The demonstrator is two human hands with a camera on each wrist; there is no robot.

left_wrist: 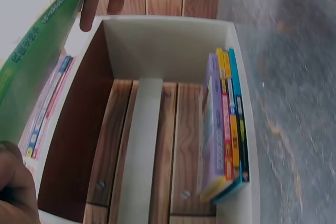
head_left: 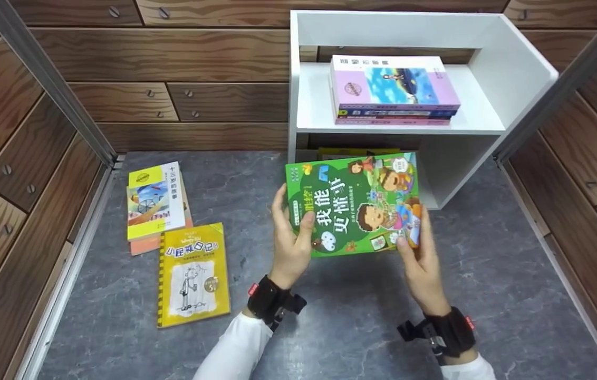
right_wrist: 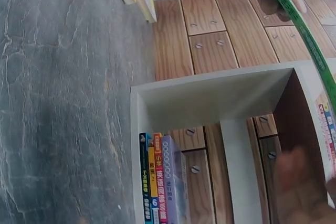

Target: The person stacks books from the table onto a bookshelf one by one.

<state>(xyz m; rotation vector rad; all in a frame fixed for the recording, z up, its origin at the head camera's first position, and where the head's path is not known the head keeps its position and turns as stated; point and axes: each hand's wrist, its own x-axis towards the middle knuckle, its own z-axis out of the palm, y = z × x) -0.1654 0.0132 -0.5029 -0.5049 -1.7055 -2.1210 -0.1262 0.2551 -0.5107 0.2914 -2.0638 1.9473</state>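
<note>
A green picture-covered book (head_left: 354,206) is held up in front of the white shelf's lower compartment, cover facing up. My left hand (head_left: 293,243) grips its left edge, thumb on the cover and fingers mostly hidden beneath. At the right edge my right hand (head_left: 422,258) pinches the lower corner, its thumb on the cover. In the left wrist view the green book (left_wrist: 37,66) is seen edge-on above the shelf. The right wrist view shows its narrow green spine (right_wrist: 304,30), with the right hand blurred at lower right.
The white shelf (head_left: 522,68) carries a stack of books (head_left: 398,87) on its upper board. Several thin books (left_wrist: 227,119) lie stacked in the lower compartment. On the grey floor at left lie a yellow book (head_left: 195,274) and a white-and-yellow book (head_left: 153,203) on an orange one.
</note>
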